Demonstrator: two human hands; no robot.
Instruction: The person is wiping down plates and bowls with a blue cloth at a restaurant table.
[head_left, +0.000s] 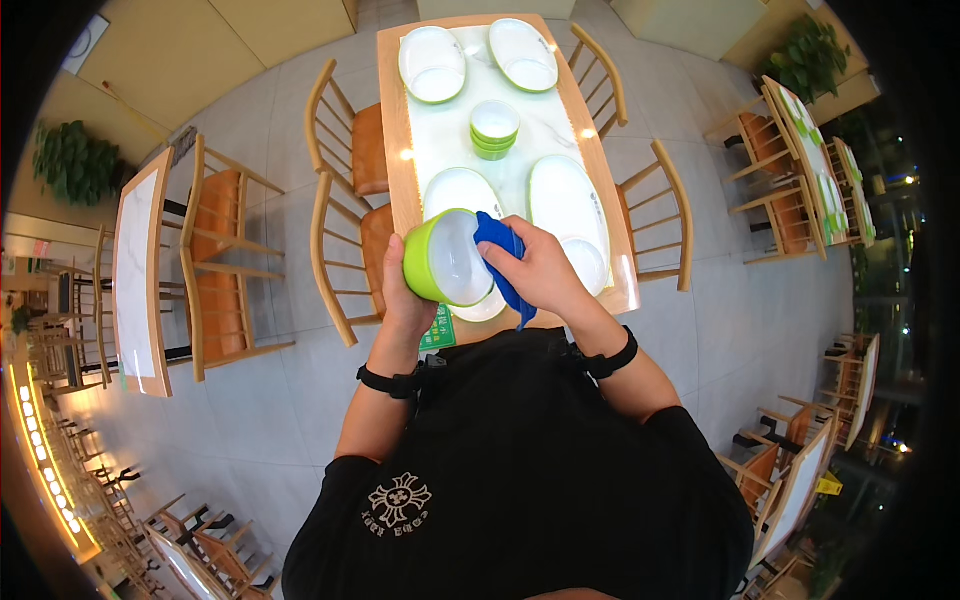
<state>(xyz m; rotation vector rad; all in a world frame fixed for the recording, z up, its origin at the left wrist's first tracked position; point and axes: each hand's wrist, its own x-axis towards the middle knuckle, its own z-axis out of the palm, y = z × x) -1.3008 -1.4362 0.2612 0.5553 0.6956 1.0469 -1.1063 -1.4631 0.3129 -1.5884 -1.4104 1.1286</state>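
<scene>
In my left hand (409, 292) is a green bowl with a white inside (459, 259), tilted so that its mouth faces right. My right hand (536, 266) grips a folded blue cloth (504, 262) at the bowl's right rim; part of the rim is hidden behind the cloth. Beyond the hands, a short stack of green and white bowls (495, 129) stands mid-table. Oval white plates with green edges lie around it: one at the far left (433, 56), one at the far right (523, 49), one at the near right (566, 199), and one at the near left (461, 187), partly covered by the bowl.
The wood-edged table (401, 150) has a marble-look top. Wooden chairs with orange-brown seats flank it, including one at left (375, 232) and one at right (671, 217). A green sign with writing (441, 330) lies at the near edge. Another table (142, 277) stands farther left.
</scene>
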